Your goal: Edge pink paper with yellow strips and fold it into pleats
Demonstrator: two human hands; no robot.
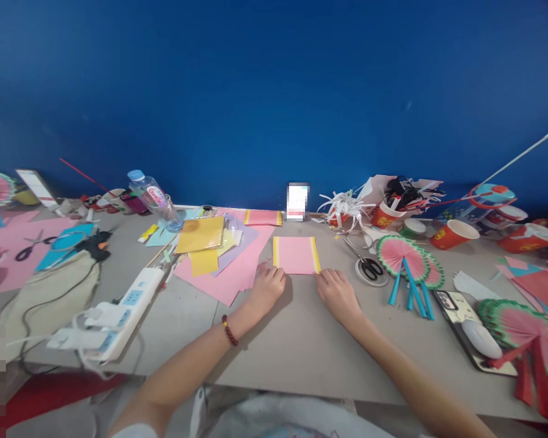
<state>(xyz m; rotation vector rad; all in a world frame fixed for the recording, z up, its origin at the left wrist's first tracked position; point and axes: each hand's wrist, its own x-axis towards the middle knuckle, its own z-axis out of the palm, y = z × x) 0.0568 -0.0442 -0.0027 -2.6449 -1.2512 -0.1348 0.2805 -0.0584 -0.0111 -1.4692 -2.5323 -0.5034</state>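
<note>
The sheet (295,254), pink with yellow strips (315,254) down two sides, lay flat on the table (296,353), left of the scissors (371,269). From my remote seat I had both hands at its near edge: the left hand (268,290) by the corner farther from the scissors, the right hand (340,298) by the corner nearer them. From either grip the sheet stretched away from me, and neither hand seemed closer to it. The strips ran front to back; it looked longer side to side, but at that slant I couldn't be sure of the long axis. Each hand's fingers were curled together at a corner; I couldn't tell whether they pinched the paper or only rested on it. A fan (398,248) lay just right of the scissors, a gold pack (200,234) well to their left.
</note>
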